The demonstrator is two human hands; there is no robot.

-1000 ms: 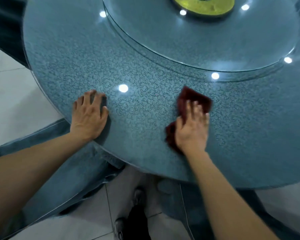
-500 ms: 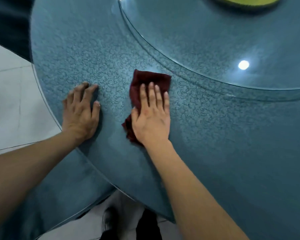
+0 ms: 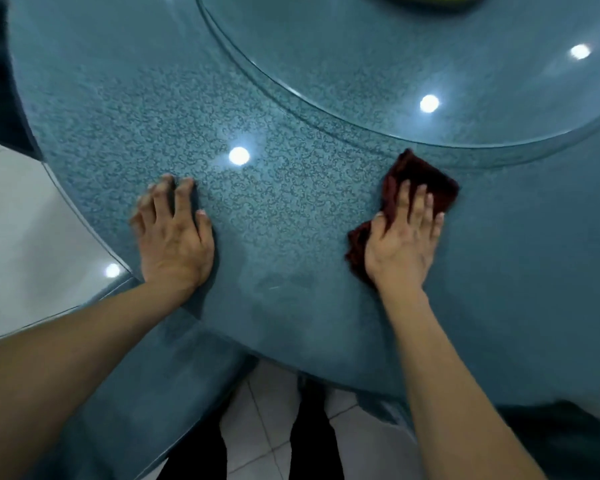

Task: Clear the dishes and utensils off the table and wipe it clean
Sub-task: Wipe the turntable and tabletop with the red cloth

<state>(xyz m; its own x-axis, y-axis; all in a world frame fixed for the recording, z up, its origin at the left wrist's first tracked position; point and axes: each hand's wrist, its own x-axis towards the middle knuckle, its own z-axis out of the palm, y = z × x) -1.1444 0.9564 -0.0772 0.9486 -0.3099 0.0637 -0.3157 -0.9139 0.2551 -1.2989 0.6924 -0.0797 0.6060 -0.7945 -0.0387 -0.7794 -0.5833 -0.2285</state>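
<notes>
1. Head view: we have swept the cloth back rightward across the worktop since half a second ago; no dishes show in view, so wiping is underway.
2. Our right hand presses it with straight fingers; our left hand rests flat, fingers spread.
3. The cloth's long axis runs from near-left to far-right, its far corner just beside the glass turntable.

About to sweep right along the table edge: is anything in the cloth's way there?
Nothing visible. The right hand presses the dark red cloth flat on the table, and the surface to its right is bare. The left hand rests well off to the other side.
</notes>
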